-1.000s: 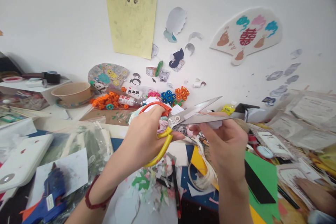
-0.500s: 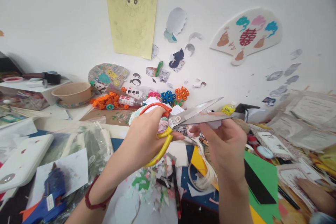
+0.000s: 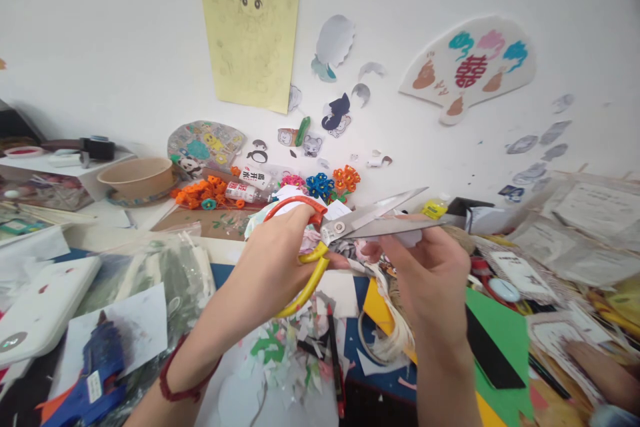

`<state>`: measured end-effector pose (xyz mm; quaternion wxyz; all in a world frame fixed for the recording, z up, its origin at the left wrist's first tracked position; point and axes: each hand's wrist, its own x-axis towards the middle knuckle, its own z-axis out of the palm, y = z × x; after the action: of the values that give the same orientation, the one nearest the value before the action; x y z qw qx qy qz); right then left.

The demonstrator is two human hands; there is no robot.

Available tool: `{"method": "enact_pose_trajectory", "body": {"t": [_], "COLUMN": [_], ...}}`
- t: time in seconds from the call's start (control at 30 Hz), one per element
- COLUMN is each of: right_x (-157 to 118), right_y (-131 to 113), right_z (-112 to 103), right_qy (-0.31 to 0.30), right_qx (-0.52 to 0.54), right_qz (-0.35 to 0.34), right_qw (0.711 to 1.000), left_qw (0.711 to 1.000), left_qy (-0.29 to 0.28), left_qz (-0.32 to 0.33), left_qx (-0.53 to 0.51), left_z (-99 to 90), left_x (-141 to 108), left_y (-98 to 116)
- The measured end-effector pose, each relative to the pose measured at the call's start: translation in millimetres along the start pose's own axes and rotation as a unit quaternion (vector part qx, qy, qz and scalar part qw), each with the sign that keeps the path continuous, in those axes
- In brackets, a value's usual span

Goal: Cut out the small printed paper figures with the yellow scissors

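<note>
My left hand (image 3: 280, 247) grips a large pair of scissors (image 3: 345, 225) by its red and yellow handles. The metal blades are spread and point to the right. My right hand (image 3: 433, 267) pinches a small piece of white paper (image 3: 411, 238), which the lower blade and my fingers mostly cover. That blade crosses in front of my right fingertips; whether it touches the paper I cannot tell. Below both hands lies a heap of paper scraps (image 3: 295, 347) on a white sheet, with a dark pen (image 3: 335, 353) on its right side.
A blue glue gun (image 3: 103, 353) lies at the left beside plastic bags (image 3: 170, 267). Green card (image 3: 500, 340) with a black strip is at the right. Pipe-cleaner flowers (image 3: 320, 185) and bottles (image 3: 245, 191) stand against the wall. Another person's hand (image 3: 600, 363) rests at far right.
</note>
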<state>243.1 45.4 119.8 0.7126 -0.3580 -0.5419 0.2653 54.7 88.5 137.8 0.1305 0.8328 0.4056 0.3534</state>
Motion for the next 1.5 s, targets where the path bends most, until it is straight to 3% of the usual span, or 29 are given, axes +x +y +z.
{"method": "enact_pose_trajectory", "body": {"t": [0.9, 1.07, 1.27, 1.5], "right_x": [0.5, 0.1, 2.4, 0.5], "right_y": [-0.7, 0.3, 1.8, 2.2], "right_z": [-0.9, 0.8, 5.3, 8.4], "right_qy": [0.006, 0.017, 0.021, 0.024], "right_qx": [-0.011, -0.009, -0.017, -0.009], "right_qz": [-0.001, 0.005, 0.003, 0.018], "right_qw": [1.0, 1.0, 1.0, 0.999], "left_qw": [1.0, 1.0, 0.999, 1.0], "left_qy": [-0.027, -0.024, -0.025, -0.015], "left_qz": [-0.007, 0.014, 0.004, -0.002], "left_qx": [-0.011, 0.007, -0.033, -0.01], "left_z": [-2.0, 0.5, 0.3, -2.4], "left_x": [-0.3, 0.0, 2.7, 1.3], "left_y": [-1.4, -1.5, -1.8, -0.4]}}
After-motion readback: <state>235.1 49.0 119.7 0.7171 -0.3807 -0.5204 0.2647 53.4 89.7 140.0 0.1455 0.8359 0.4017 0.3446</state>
